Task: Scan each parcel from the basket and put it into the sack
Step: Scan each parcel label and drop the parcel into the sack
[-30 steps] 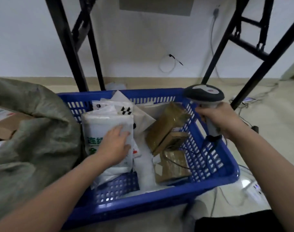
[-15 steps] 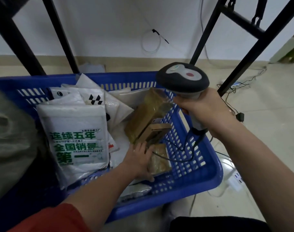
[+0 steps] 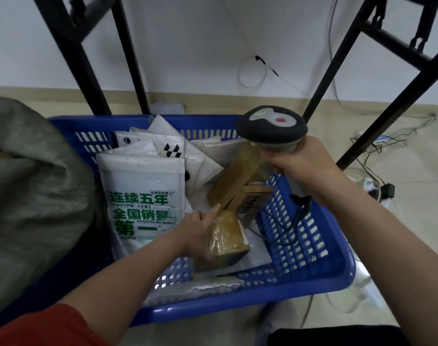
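Brown taped parcel (image 3: 229, 236) gripped in left hand (image 3: 198, 233), thumb on top, low inside blue basket (image 3: 338, 275). Right hand (image 3: 300, 166) wrapped round scanner (image 3: 273, 128) handle, over basket's right side. Grey sack (image 3: 25, 186) touching basket's left.

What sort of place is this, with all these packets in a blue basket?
Probably a courier or parcel-sorting room. A blue basket holds padded mailers and taped boxes, the right hand grips a corded barcode scanner, and a big grey-green sack waits on the left.
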